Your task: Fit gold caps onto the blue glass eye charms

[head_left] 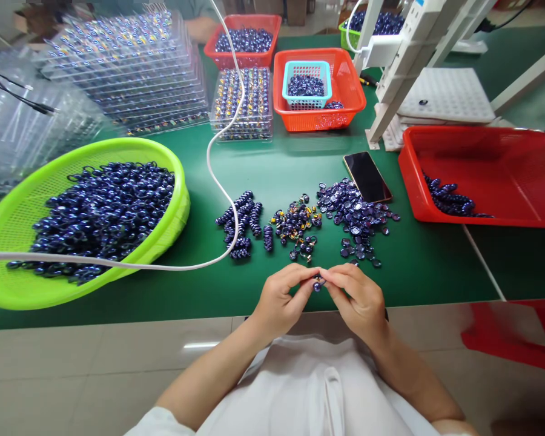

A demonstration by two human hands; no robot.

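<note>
My left hand (282, 300) and my right hand (360, 300) meet at the table's front edge, fingers pinched together. Between their fingertips sits a small shiny dark-blue ball-like piece (317, 286), partly covered by the fingers. Just beyond the hands lies a loose pile of small dark-blue and gold pieces (296, 219). To its right spreads a heap of flat, glossy dark-blue discs (356, 215). Stacked dark-blue ring-like pieces (243, 221) lie in short rows on the left, with one short stack (267, 238) apart from them.
A large green basket (181, 200) of dark-blue pieces stands left; a white cable (211, 163) crosses over it. Behind are stacked clear trays (127, 85) and red baskets (281, 115). A phone (367, 175) touches the discs. At right are a red bin (490, 175) and a metal post (397, 72).
</note>
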